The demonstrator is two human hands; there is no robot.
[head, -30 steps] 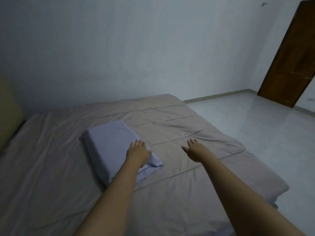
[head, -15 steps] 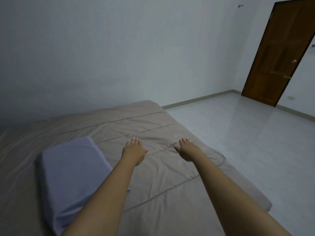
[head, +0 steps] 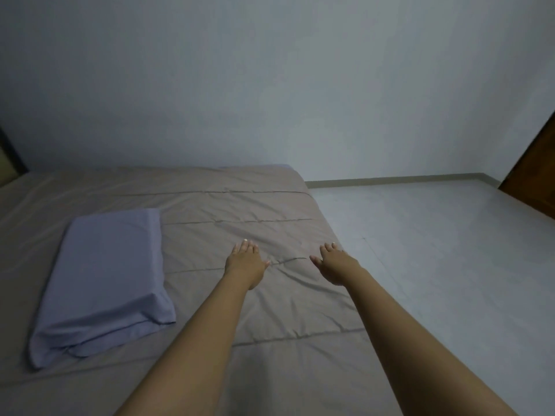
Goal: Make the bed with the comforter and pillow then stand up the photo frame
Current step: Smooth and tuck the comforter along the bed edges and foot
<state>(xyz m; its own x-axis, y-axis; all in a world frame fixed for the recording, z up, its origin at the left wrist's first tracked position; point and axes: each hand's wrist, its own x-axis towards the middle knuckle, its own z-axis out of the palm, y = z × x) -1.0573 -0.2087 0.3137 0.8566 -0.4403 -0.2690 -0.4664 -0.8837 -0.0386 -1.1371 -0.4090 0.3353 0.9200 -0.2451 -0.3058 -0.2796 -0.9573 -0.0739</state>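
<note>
Both arms reach forward over the comforter point(head: 240, 319), which lies spread across the bed. The left hand point(head: 244, 264) and right hand point(head: 336, 265) are flat, fingers straight, holding nothing. The pillow point(head: 105, 280) lies to their left, nearer the left hand, its long axis running away from the person. No photo frame shows.
</note>
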